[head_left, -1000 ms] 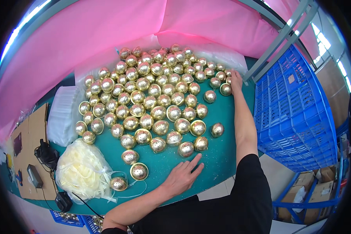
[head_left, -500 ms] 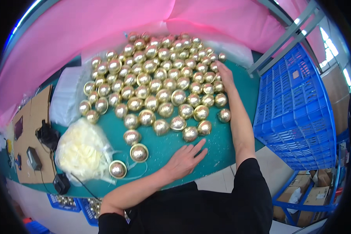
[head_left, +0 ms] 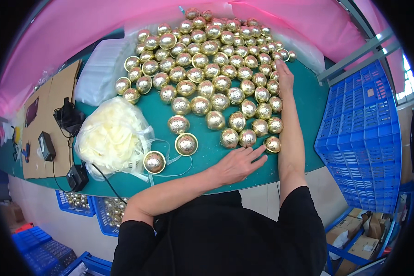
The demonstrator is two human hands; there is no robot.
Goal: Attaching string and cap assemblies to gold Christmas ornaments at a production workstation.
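Observation:
Many shiny gold balls, some with a visible rim, lie crowded over the green table. My left hand rests palm down at the front of the group, fingers spread, its fingertips at the nearest balls. Beside the fingers sits a rimmed gold ball, close to my right forearm. Along the right edge of the group lies my right hand, stretched out with its fingers pointing away from me and its side against the outer balls. Neither hand grips anything. Two rimmed balls lie apart at the front left.
A clear bag of cream-coloured pieces lies left on the green table. Behind it are white foam sheets and cardboard with black devices and cables. Stacked blue crates stand right. Blue baskets with gold balls sit below the table.
The view has shifted, so the table appears higher and farther right. My left hand has moved in against the front balls, which sit closer to my right forearm. My right arm stays along the right edge.

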